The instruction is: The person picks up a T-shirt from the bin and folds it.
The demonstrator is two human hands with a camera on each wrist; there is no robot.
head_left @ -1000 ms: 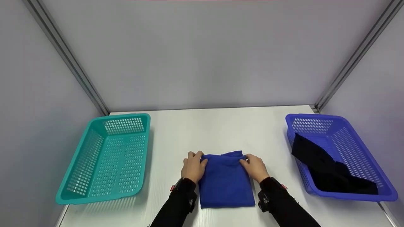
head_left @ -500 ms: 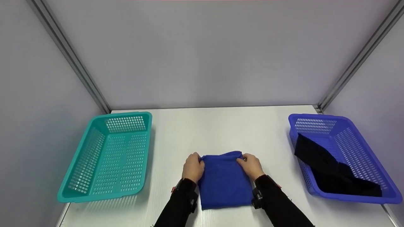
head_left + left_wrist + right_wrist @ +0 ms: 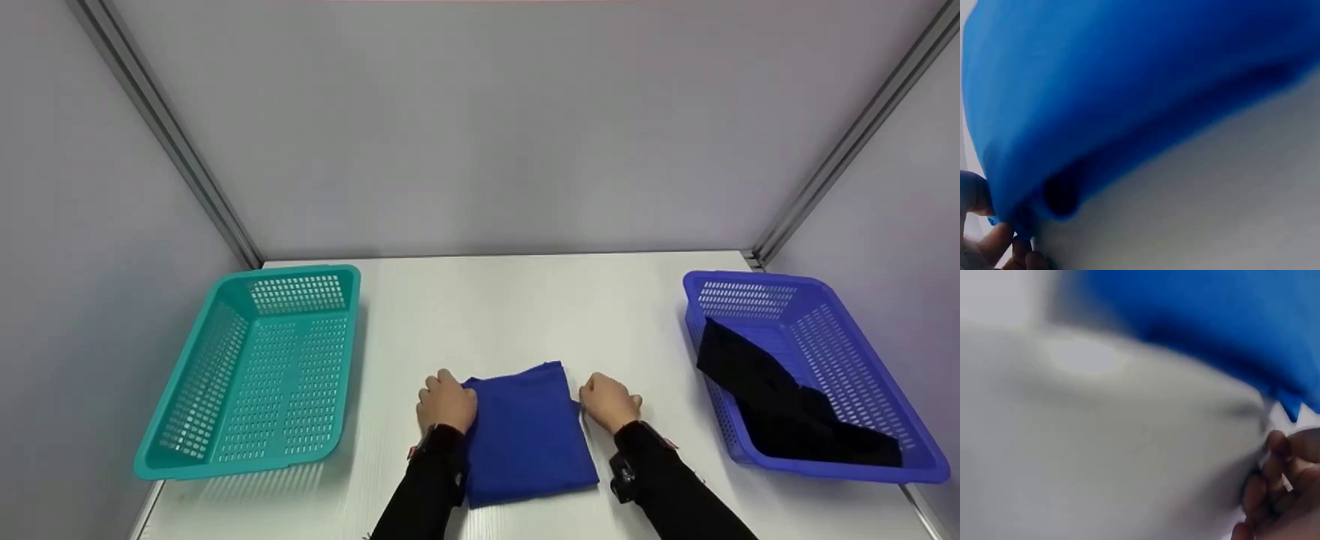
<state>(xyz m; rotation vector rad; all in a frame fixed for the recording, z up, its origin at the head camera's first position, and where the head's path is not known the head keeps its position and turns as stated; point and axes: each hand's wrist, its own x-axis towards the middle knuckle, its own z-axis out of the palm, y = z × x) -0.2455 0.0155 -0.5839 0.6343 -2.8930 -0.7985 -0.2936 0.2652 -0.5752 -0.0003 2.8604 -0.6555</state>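
Both hands have slid off the top of the folded royal-blue terry towel since half a second ago, when they sat on its far corners; now they flank it. The left hand sits at the towel's left edge, fingers curled in, knuckles up; the left wrist view shows fingertips right under the cloth's corner, so it looks to be pinching that edge. The right hand rests just beside the right edge, fingers curled; the blurred right wrist view puts its fingers close to a corner of the blue cloth, but I cannot tell whether they grip it. The far hem, rumpled earlier, now lies flatter. The towel lies flat on the white worktop, centre-front, between the two baskets. Its long axis runs from the person away toward the back wall, tilted slightly. To the left, the teal perforated plastic basket; to the right, the blue perforated plastic basket holding a black cloth.
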